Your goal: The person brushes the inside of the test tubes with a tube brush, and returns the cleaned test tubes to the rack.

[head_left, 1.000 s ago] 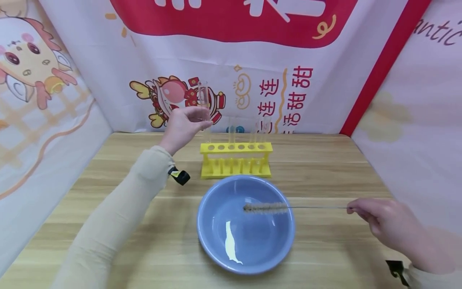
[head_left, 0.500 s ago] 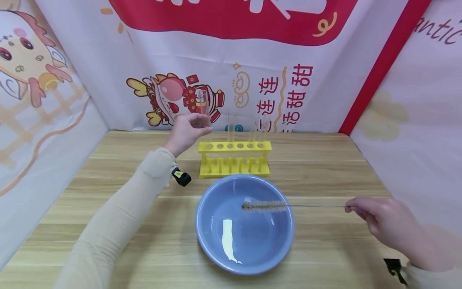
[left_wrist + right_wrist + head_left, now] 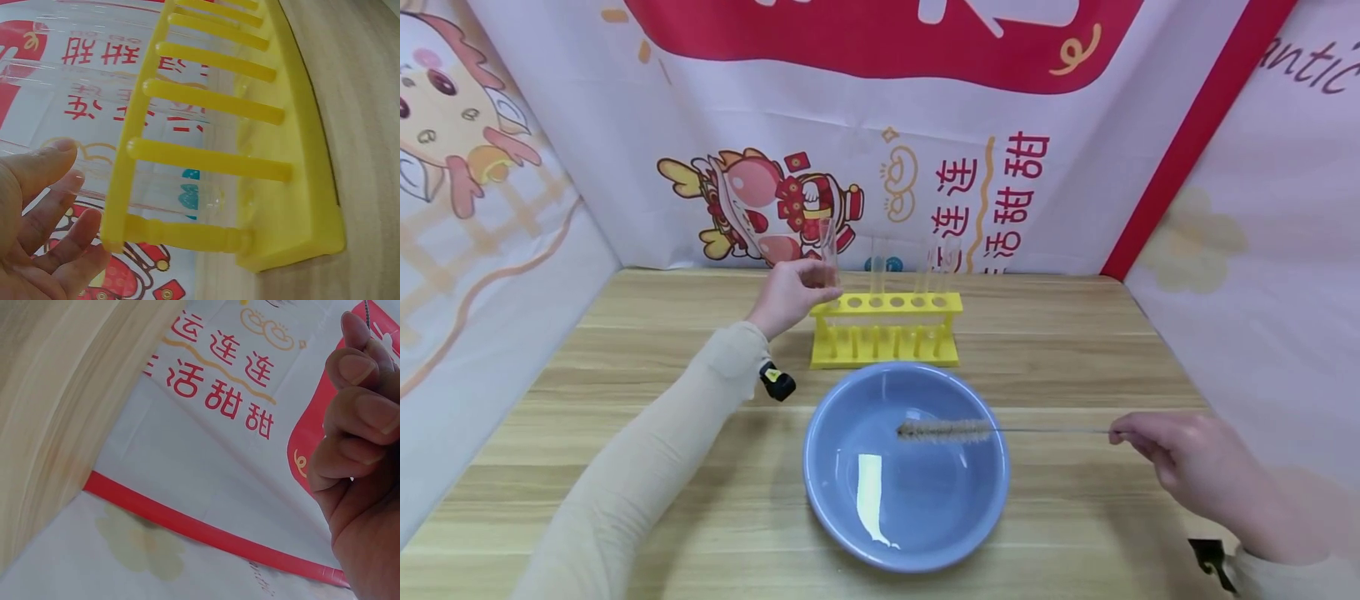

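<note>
Two hands, one yellow rack [image 3: 887, 309], one blue basin [image 3: 917, 521], one brush [image 3: 945, 431]. Four clear test tubes: one pinched by the left hand [image 3: 790, 293] at the rack's left end, three others [image 3: 877, 265] standing right of it. Six holes, six pegs. Right hand [image 3: 1195, 467] grips the brush's wire, bristles over the near basin; whether they touch it, cannot tell. Held tube's lower part hidden in head view. Right forearm cut off.
</note>
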Motion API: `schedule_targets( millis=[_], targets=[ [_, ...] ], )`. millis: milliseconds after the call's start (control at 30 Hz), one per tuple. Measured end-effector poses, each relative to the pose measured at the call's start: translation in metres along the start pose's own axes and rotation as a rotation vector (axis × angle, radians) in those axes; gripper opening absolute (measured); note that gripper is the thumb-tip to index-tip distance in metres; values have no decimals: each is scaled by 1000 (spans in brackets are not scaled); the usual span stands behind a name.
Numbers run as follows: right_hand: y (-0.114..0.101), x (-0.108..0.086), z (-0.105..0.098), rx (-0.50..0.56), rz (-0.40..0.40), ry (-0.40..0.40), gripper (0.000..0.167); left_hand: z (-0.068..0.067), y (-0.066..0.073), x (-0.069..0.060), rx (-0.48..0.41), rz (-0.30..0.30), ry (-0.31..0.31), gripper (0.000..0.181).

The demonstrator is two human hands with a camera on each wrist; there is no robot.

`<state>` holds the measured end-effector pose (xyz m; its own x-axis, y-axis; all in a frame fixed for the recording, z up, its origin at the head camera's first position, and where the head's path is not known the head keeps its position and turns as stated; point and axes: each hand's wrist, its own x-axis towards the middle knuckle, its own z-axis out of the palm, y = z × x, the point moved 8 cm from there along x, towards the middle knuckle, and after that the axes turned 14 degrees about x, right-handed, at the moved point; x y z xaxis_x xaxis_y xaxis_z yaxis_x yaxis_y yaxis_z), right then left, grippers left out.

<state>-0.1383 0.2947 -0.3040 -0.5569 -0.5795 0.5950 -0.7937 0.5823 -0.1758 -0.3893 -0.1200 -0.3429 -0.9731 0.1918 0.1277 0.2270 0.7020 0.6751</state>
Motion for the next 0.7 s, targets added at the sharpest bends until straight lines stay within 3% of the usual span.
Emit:
schedule_targets(
  millis=[367,567,700],
  targets=[
    [0,-1,3,4,-2,1,49,14,-12,0,6,9,-55,34],
    [0,-4,4,37,11,2,46,15,-13,2,0,37,-53,32],
    [-1,-4,5,40,4,5,45,12,-10,3,-5,63,-56,43]
  ],
)
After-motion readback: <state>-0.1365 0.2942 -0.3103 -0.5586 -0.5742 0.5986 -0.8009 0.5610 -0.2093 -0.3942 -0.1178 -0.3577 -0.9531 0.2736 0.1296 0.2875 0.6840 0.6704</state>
